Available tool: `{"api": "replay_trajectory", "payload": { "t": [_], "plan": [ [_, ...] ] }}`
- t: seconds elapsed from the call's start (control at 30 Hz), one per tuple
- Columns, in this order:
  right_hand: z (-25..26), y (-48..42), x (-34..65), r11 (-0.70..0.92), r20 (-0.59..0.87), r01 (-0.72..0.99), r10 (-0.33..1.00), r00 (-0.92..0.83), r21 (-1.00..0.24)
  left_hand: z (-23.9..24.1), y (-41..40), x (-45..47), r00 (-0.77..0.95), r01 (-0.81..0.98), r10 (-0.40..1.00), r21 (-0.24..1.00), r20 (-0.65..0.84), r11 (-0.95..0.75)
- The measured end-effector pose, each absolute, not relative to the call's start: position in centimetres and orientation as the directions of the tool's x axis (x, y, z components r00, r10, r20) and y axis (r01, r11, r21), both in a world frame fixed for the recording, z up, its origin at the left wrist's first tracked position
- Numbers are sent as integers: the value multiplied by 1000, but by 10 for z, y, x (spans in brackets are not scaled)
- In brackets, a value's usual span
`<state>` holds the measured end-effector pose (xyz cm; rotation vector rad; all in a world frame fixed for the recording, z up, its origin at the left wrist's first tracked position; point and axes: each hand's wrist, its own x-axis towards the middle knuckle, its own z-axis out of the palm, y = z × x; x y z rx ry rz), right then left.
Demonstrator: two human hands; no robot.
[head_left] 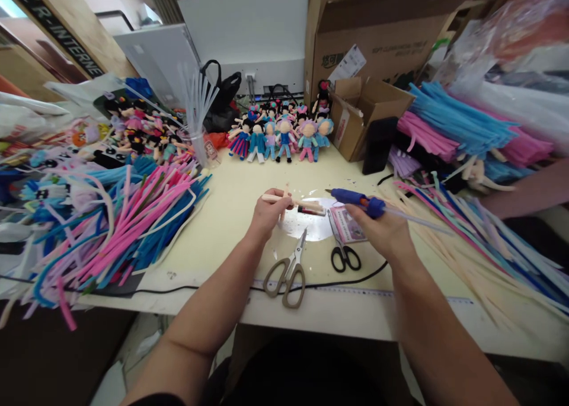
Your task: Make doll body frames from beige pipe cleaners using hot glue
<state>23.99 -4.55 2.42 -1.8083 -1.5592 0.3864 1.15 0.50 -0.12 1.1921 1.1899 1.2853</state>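
My left hand (270, 213) is closed, pinching cream fuzzy pipe cleaners (306, 203) that stick out past the fingertips. In my right hand (386, 233) is a blue hot glue gun (351, 197), its nozzle pointing left towards the pipe cleaners but apart from them. A clear glue stick (415, 217) extends from the gun's rear. Under my hands lies a shiny pale round sheet (311, 227), with a small dark-and-red tube-like object (311, 211) on it. Scissors with beige handles (291, 272) and black-handled scissors (344, 255) lie nearer to me, beside a pink card (348, 224).
Bundles of coloured pipe cleaners lie at left (133, 222) and right (462, 118). Several small dolls (284, 139) stand at the back, near a cardboard box (364, 109) and a dark phone-like slab (379, 145). A black cord (186, 288) and a ruler (355, 291) run along the front.
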Motion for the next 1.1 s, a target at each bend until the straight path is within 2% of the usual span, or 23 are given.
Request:
{"api": "replay_trajectory", "payload": {
  "t": [0.1, 0.23, 0.3, 0.4, 0.5, 0.57, 0.67, 0.73, 0.87, 0.93, 1.1],
  "plan": [
    [13, -51, 260, -88, 204, 767, 939, 276, -636, -2, 5, 12, -18, -72, 999, 997, 39, -40],
    [-8, -60, 275, -236, 115, 826, 934, 339, -512, -2, 3, 14, 9, -124, 999, 991, 43, -41],
    [-15, -67, 278, -236, 92, 853, 946, 312, -466, -1, 2, 15, 9, -137, 999, 989, 50, -48],
    [-17, -85, 282, -225, 115, 889, 949, 293, -400, 0, 1, 15, 7, -158, 999, 986, 51, -49],
    [-15, -111, 281, -310, 135, 879, 916, 379, -363, 1, 1, 16, 6, -188, 999, 982, 38, -36],
    [-14, -124, 273, -266, 154, 886, 926, 345, -381, 3, 0, 18, 13, -206, 999, 978, 30, -27],
    [-13, -126, 250, -42, 182, 911, 975, 127, -410, 7, -3, 24, 36, -217, 999, 976, 24, -16],
    [-13, -116, 233, 33, 153, 937, 988, 22, -347, 13, -6, 28, 50, -215, 998, 977, 26, -15],
    [-11, -90, 207, 32, 57, 990, 998, -25, -136, 28, -8, 31, 68, -210, 996, 977, 53, -37],
    [-10, -83, 200, 16, 13, 992, 1000, -15, -123, 33, -7, 30, 73, -208, 995, 977, 74, -57],
    [-5, -82, 197, -39, -86, 982, 996, 23, -183, 33, -3, 25, 62, -223, 994, 972, 86, -71]
  ]
}}
